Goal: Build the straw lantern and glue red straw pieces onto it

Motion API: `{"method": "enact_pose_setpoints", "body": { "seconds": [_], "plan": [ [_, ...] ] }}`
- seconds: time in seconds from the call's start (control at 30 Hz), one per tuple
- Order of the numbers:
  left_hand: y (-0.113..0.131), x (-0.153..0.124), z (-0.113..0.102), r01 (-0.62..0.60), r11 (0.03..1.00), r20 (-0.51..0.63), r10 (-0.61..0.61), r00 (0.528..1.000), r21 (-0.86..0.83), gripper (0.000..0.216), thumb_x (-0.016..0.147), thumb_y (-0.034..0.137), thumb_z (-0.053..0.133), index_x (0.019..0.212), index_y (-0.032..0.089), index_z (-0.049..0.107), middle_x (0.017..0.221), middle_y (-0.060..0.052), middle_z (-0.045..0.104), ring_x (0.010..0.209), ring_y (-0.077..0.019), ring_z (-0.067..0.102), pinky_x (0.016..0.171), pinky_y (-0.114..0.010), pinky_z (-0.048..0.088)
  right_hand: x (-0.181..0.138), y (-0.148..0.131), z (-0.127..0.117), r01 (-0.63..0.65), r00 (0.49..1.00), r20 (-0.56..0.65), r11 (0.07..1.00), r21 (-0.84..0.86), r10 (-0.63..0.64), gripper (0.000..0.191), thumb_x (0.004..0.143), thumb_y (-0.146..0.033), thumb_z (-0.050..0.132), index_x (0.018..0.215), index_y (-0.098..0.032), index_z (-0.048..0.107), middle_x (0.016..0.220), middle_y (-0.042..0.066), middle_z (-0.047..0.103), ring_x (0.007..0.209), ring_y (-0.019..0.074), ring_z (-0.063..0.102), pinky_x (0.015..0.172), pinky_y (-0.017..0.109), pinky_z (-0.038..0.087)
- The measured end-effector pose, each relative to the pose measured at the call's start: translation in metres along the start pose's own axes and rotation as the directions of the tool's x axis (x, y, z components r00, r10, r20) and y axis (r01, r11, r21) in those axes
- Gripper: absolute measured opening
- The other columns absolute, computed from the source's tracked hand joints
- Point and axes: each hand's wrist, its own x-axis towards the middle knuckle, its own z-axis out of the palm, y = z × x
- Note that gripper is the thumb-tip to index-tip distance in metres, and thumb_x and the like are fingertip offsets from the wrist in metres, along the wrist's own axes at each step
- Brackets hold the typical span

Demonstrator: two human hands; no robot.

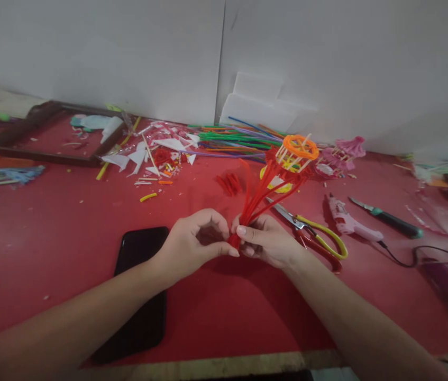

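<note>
A bundle of red pipe cleaners point(256, 197) is held upright in front of me, its strands fanning out at the top. My right hand point(265, 238) grips the bundle near its lower end, thumb across the strands. My left hand point(198, 238) pinches the bottom tip of the same bundle between thumb and fingers. Behind the fanned strands stands a small round piece with an orange ring point(300, 147) on top and pale sticks below it. Scissors point(301, 225) with one yellow and one red handle lie just beyond my right hand. Short red pieces point(229, 183) lie behind the bundle.
A black phone point(144, 317) lies under my left forearm. To the right are a pink glue gun point(350, 219) with a cord and a green-black knife point(390, 216). Coloured pipe cleaners point(231, 140), scraps point(156, 153) and a brown tray point(45, 156) line the back.
</note>
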Motion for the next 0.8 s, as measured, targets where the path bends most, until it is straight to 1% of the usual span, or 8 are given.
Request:
{"method": "enact_pose_setpoints", "body": {
  "seconds": [0.2, 0.3, 0.37, 0.47, 0.53, 0.6, 0.7, 0.8],
  "plan": [
    [0.0002, -0.0018, -0.0012, -0.173, 0.977, 0.036, 0.170, 0.985, 0.126, 0.025, 0.067, 0.019, 0.087, 0.084, 0.017, 0.069, 0.079, 0.002, 0.072, 0.073, -0.0085, 0.067, 0.070, -0.015, 0.055, -0.0004, -0.0002, 0.0013, 0.018, 1.000, -0.014, 0.999, 0.050, -0.018, 0.036, 0.067, -0.044, 0.086, 0.076, -0.016, 0.066, 0.054, -0.006, 0.055, 0.040, 0.0030, 0.042, 0.038, 0.017, 0.024],
    [-0.0005, -0.0026, -0.0010, -0.194, 0.966, 0.014, 0.194, 0.981, 0.170, 0.021, 0.069, 0.018, 0.086, 0.081, 0.017, 0.068, 0.077, 0.003, 0.073, 0.071, -0.0081, 0.068, 0.070, -0.015, 0.055, -0.0007, -0.0006, 0.0034, 0.032, 0.999, -0.019, 0.999, 0.019, -0.032, 0.036, 0.067, -0.044, 0.086, 0.075, -0.016, 0.065, 0.051, -0.007, 0.053, 0.040, 0.0035, 0.041, 0.038, 0.017, 0.024],
    [-0.0019, -0.0024, -0.0003, -0.152, 0.973, -0.001, 0.155, 0.988, 0.175, 0.018, 0.072, 0.017, 0.083, 0.080, 0.017, 0.067, 0.077, 0.003, 0.073, 0.072, -0.0086, 0.070, 0.070, -0.015, 0.056, -0.0006, -0.0005, 0.0036, 0.056, 0.997, -0.045, 0.998, -0.033, -0.057, 0.037, 0.067, -0.046, 0.085, 0.075, -0.016, 0.065, 0.048, -0.007, 0.051, 0.039, 0.0041, 0.040, 0.038, 0.018, 0.024],
    [-0.0041, -0.0014, 0.0011, -0.007, 0.995, -0.008, 0.008, 1.000, 0.100, 0.023, 0.073, 0.021, 0.081, 0.086, 0.018, 0.063, 0.080, 0.001, 0.075, 0.075, -0.0123, 0.073, 0.073, -0.020, 0.059, 0.0001, 0.0010, 0.0009, 0.082, 0.986, -0.133, 0.983, -0.166, -0.104, 0.039, 0.069, -0.050, 0.083, 0.075, -0.015, 0.066, 0.047, -0.007, 0.051, 0.041, 0.0049, 0.041, 0.039, 0.019, 0.026],
    [-0.0045, -0.0008, 0.0022, 0.108, 0.994, 0.004, -0.109, 0.994, 0.031, 0.033, 0.070, 0.025, 0.084, 0.090, 0.018, 0.059, 0.083, -0.001, 0.076, 0.078, -0.0155, 0.075, 0.074, -0.024, 0.060, 0.0006, 0.0027, -0.0011, 0.062, 0.971, -0.204, 0.961, -0.270, -0.120, 0.040, 0.071, -0.052, 0.080, 0.073, -0.015, 0.066, 0.048, -0.006, 0.052, 0.041, 0.0053, 0.042, 0.039, 0.020, 0.027],
    [-0.0037, -0.0004, 0.0031, 0.182, 0.983, 0.004, -0.182, 0.983, 0.023, 0.036, 0.069, 0.026, 0.084, 0.090, 0.019, 0.056, 0.083, -0.001, 0.077, 0.080, -0.0181, 0.076, 0.075, -0.028, 0.061, 0.0008, 0.0043, -0.0016, 0.023, 0.964, -0.240, 0.940, -0.339, -0.110, 0.041, 0.074, -0.054, 0.077, 0.069, -0.015, 0.065, 0.047, -0.005, 0.052, 0.040, 0.0054, 0.041, 0.040, 0.021, 0.027],
    [-0.0022, 0.0005, 0.0036, 0.219, 0.974, -0.012, -0.219, 0.976, 0.063, 0.028, 0.074, 0.022, 0.079, 0.085, 0.020, 0.053, 0.080, -0.001, 0.077, 0.079, -0.0178, 0.076, 0.076, -0.029, 0.060, 0.0008, 0.0058, 0.0010, -0.016, 0.969, -0.234, 0.932, -0.361, -0.074, 0.042, 0.073, -0.055, 0.076, 0.067, -0.015, 0.065, 0.046, -0.004, 0.052, 0.040, 0.0054, 0.040, 0.040, 0.022, 0.027],
    [-0.0025, 0.0025, 0.0028, 0.285, 0.958, 0.015, -0.285, 0.958, 0.019, 0.025, 0.077, 0.018, 0.076, 0.084, 0.019, 0.051, 0.074, 0.001, 0.075, 0.073, -0.0150, 0.075, 0.070, -0.026, 0.058, 0.0018, 0.0065, 0.0040, 0.003, 0.967, -0.238, 0.941, -0.339, -0.089, 0.040, 0.071, -0.053, 0.078, 0.076, -0.014, 0.069, 0.046, -0.006, 0.052, 0.040, 0.0055, 0.040, 0.040, 0.022, 0.027]
  ]
}}
